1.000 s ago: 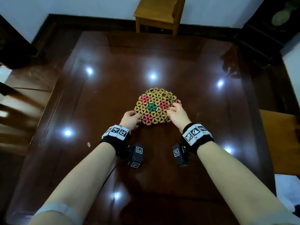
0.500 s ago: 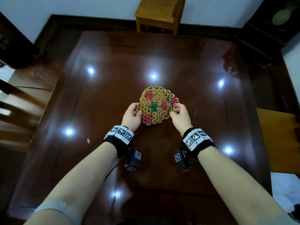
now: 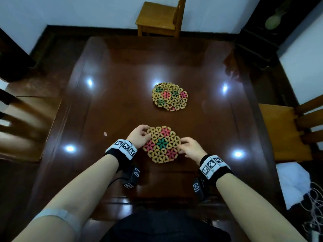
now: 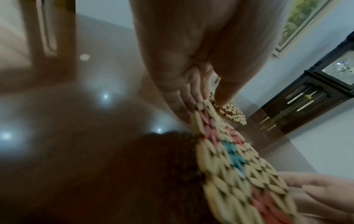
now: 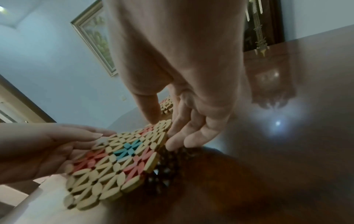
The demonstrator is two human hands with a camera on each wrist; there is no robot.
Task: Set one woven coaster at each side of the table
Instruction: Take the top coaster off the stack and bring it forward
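Note:
Both hands hold one woven coaster [image 3: 161, 144], straw-coloured with pink flowers and a green one, just above the dark table [image 3: 108, 105] near its front edge. My left hand [image 3: 146, 135] pinches its left rim, thumb on top and fingers beneath [image 4: 208, 103]. On the opposite rim, my right hand [image 3: 181, 145] pinches the same way [image 5: 162, 133]. The held coaster [image 5: 118, 160] fills the lower part of both wrist views [image 4: 239, 166]. The other coasters [image 3: 170, 96] lie piled at the table's middle, apart from the hands.
A wooden chair [image 3: 159, 16] stands at the far side, another chair [image 3: 286, 133] at the right, and a third chair [image 3: 26, 123] at the left. White cloth [image 3: 293, 184] lies by the right chair. A dark clock cabinet [image 3: 262, 32] stands at the back right.
Both hands have drawn one coaster off the pile and toward the near edge. The rest of the pile stays at the table's middle.

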